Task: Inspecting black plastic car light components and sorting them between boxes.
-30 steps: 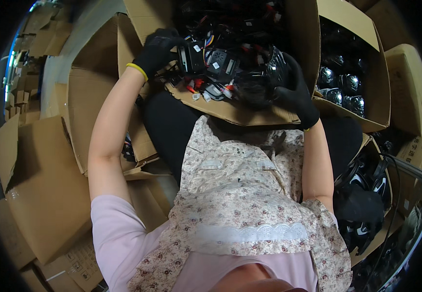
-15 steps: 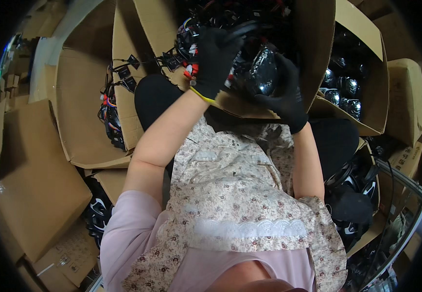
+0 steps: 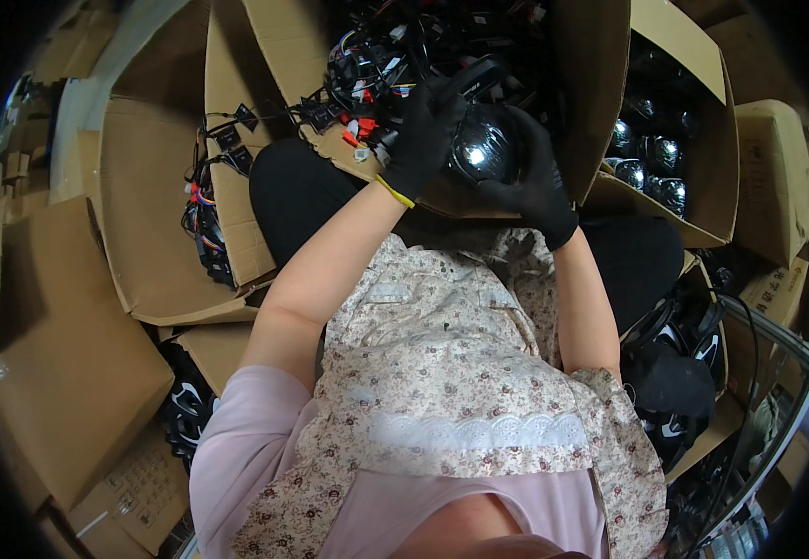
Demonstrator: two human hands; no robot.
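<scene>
Both hands wear black gloves and work over an open cardboard box. My right hand (image 3: 537, 182) is closed round the side of a glossy black rounded object (image 3: 484, 147) in clear plastic wrap. My left hand (image 3: 423, 130) is closed on a black curved part (image 3: 482, 76) with pale marking, held just above the wrapped object. The left fingers also lie close against the wrap; whether they press on it I cannot tell. Beneath, a tangle of black parts and coloured wires (image 3: 377, 70) fills the box, with red and white connectors (image 3: 360, 130) near its edge.
To the right, another carton (image 3: 717, 200) holds several wrapped black rounded objects (image 3: 661, 152). At left, wired black parts (image 3: 204, 224) hang over a box flap (image 3: 237, 205). A large carton (image 3: 69, 354) stands at far left. Black-and-white parts (image 3: 675, 373) sit beside a metal rail (image 3: 768, 326) at lower right.
The wrapped object and right hand have shifted slightly left, and the two hands are closer together. The black curved part now sits over the wrapped object. The view has moved slightly.
</scene>
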